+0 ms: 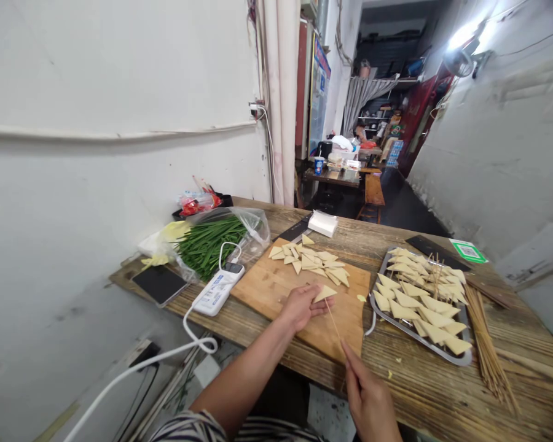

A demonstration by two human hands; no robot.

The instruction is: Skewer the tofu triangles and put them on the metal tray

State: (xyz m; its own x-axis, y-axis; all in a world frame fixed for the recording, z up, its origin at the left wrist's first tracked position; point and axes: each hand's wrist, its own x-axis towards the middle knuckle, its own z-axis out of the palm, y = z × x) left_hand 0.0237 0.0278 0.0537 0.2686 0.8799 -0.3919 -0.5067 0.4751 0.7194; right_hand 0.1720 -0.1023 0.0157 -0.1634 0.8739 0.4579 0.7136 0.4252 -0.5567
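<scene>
Over the wooden cutting board (253, 288), my left hand (301, 307) is closed on a pale yellow tofu-sheet triangle (325, 294). My right hand (371, 396) grips the lower end of a thin wooden skewer (333, 320), whose upper end meets the triangle; whether the tip has pierced it I cannot tell. Beyond my left hand, a loose pile of similar triangles (311, 260) lies on the board. On the right, a metal tray (382, 301) carries rows of triangles on skewers. A bundle of bare skewers (486, 344) lies beside the tray.
Left of the board are a white power strip (217, 291) with its cable, a dark phone (160, 284) and green chives (212, 242) in a plastic bag. A knife (295, 228) and a white box (323, 223) lie behind the board. A QR-code card (469, 251) lies far right.
</scene>
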